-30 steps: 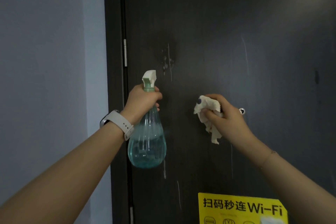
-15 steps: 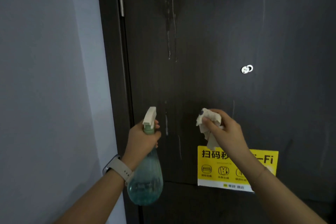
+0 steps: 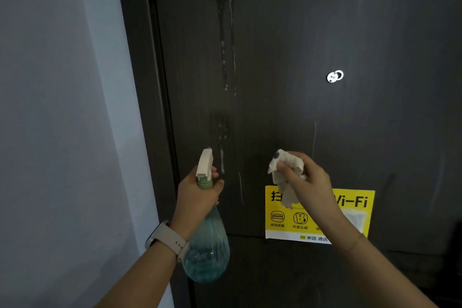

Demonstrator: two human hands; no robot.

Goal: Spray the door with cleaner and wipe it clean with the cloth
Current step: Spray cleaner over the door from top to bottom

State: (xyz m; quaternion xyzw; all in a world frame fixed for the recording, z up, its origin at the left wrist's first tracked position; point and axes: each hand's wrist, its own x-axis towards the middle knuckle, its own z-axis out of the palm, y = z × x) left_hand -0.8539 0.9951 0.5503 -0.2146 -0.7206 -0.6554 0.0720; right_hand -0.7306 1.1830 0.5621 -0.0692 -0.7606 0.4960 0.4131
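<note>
Above my left hand [image 3: 197, 195], which grips the spray bottle [image 3: 206, 245] by its neck, cleaner now streaks farther down the door [image 3: 275, 57], so I judge spraying done and wiping due with the cloth [image 3: 283, 177] bunched in my right hand [image 3: 307, 182].

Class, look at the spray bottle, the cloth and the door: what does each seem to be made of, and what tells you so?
Spray bottle: probably clear teal-tinted plastic, since liquid shows through; its cream trigger head looks like matte plastic.
Cloth: soft off-white fabric or paper, as it crumples and hangs limp.
Door: dark wood or wood-look laminate with faint vertical grain and a dull finish; wet streaks run down it.
</note>
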